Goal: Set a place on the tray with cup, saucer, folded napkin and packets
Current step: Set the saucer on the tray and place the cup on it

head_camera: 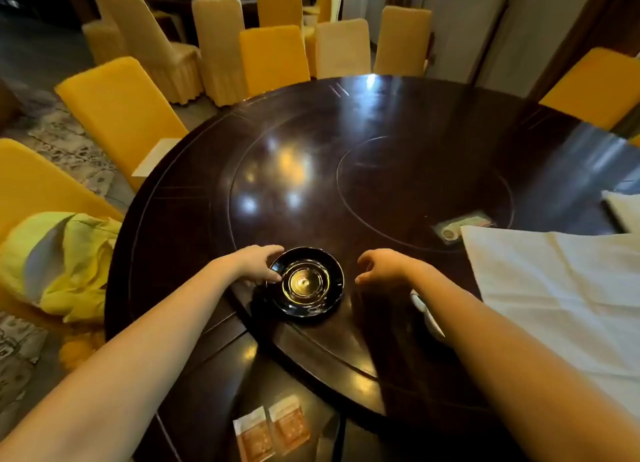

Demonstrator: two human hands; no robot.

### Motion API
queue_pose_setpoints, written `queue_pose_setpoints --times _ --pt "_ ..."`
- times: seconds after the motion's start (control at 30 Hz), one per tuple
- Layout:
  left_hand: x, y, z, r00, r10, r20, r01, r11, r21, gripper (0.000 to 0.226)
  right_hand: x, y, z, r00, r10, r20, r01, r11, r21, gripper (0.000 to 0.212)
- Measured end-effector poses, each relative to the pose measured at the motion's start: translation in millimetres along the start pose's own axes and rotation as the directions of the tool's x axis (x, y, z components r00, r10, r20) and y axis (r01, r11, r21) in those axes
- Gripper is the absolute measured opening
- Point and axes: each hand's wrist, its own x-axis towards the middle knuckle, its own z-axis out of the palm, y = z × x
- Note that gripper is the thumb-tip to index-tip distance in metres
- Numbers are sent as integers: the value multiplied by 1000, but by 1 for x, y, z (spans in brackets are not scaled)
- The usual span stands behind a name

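Observation:
A black saucer [306,283] with gold rings lies on the dark turntable of the round table [346,132]. My left hand [258,264] grips its left rim. A little to the right of the saucer, my right hand [379,266] hovers with curled fingers and holds nothing. Two orange packets [272,432] lie side by side at the near table edge. A white napkin [561,295] is spread flat at the right. A white object [427,311], perhaps the cup, peeks out under my right forearm. No tray is visible.
Yellow-covered chairs [121,115] ring the table on the left and far side. A yellow-green cloth [69,264] lies on the chair at the left. A small wrapped item [460,228] lies beyond the napkin, and another white cloth [623,212] lies at the far right.

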Motion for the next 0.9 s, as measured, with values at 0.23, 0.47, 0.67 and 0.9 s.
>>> queue_pose_setpoints --times 0.23,0.47,0.67,0.9 --pt "28 -20 21 997 -71 -31 67 989 -129 94 42 -17 32 997 72 4 -72 984 166 82" --pt "40 -20 30 1000 -7 7 10 897 -442 82 52 -26 55 992 99 -74 -59 904 424 78" --pt "30 -20 32 999 39 2 -30 807 -589 74 36 -24 57 983 147 -107 -56 803 593 77" --pt "-12 8 32 997 79 -1 -59 742 -668 71 -17 -14 48 961 144 -236 38 777 628 74"
